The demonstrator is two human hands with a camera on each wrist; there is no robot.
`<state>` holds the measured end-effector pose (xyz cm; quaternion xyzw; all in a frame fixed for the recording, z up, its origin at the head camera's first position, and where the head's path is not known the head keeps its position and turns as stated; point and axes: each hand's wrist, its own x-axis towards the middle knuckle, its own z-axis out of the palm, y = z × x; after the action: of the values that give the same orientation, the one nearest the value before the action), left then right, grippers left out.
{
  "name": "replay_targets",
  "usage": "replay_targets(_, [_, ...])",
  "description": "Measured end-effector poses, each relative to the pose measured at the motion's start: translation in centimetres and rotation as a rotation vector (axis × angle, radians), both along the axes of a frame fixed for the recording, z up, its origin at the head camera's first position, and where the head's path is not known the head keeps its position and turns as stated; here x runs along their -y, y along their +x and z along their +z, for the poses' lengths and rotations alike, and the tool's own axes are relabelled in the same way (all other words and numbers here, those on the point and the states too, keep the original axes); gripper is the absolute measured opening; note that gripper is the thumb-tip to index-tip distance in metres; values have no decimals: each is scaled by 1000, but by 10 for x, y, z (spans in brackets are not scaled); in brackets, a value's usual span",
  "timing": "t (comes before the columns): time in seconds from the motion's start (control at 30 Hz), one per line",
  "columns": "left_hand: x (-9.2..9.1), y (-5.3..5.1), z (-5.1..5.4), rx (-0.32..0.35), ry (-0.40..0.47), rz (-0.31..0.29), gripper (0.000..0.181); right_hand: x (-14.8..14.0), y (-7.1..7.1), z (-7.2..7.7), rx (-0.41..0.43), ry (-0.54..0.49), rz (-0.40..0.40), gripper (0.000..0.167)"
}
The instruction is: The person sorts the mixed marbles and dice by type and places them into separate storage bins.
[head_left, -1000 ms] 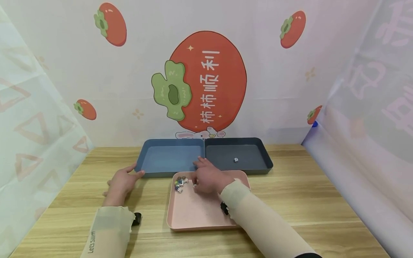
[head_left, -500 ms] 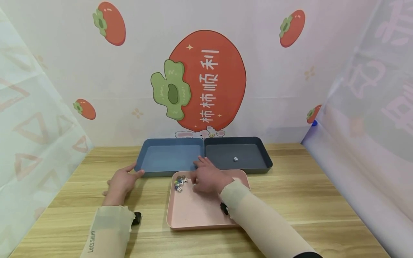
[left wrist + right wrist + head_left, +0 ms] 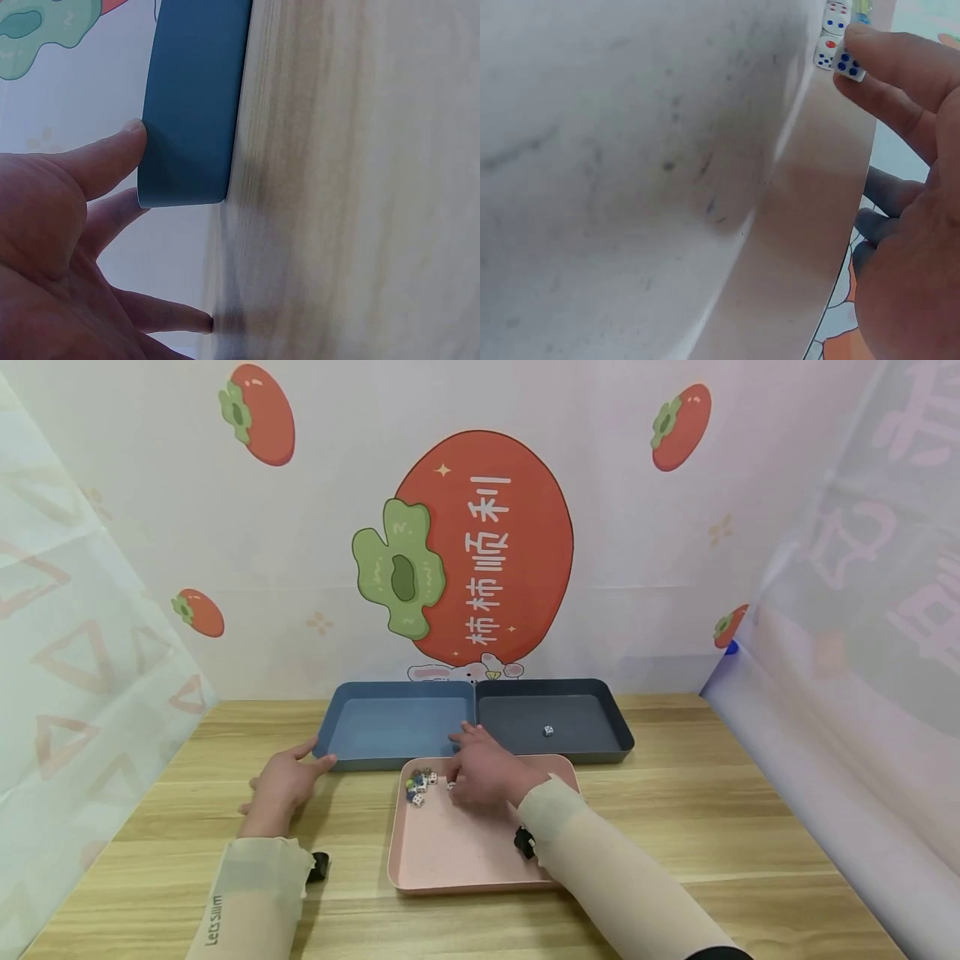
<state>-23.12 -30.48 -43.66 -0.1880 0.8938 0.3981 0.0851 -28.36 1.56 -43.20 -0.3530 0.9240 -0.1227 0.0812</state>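
In the head view my right hand is over the back of the pink tray. Its thumb and forefinger pinch a white die with blue pips, plainest in the right wrist view. Beside that die, two more white dice show. A cluster of small dice, white and coloured, fills the pink tray's back left corner. My left hand, fingers spread and fairly straight, touches the near left corner of the blue tray with thumb and forefinger. Another of its fingertips meets the tabletop.
A dark grey tray adjoins the blue one on the right, and one white die lies in it. The wooden table ends at a printed backdrop behind the trays; similar sheets hang at both sides.
My right hand has shifted very slightly to the right over the pink tray. The left hand stays at the blue tray's corner.
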Motion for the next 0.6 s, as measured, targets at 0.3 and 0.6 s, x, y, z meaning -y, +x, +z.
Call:
replay_targets(0.3, [1,-1,-1,-8,-6,2,81,-10,-6,7,172,-255,-70,5])
replay_targets(0.6, [2,-2,-3,-8,-1,0,83,-41,-21,14,306,-634,-298,19])
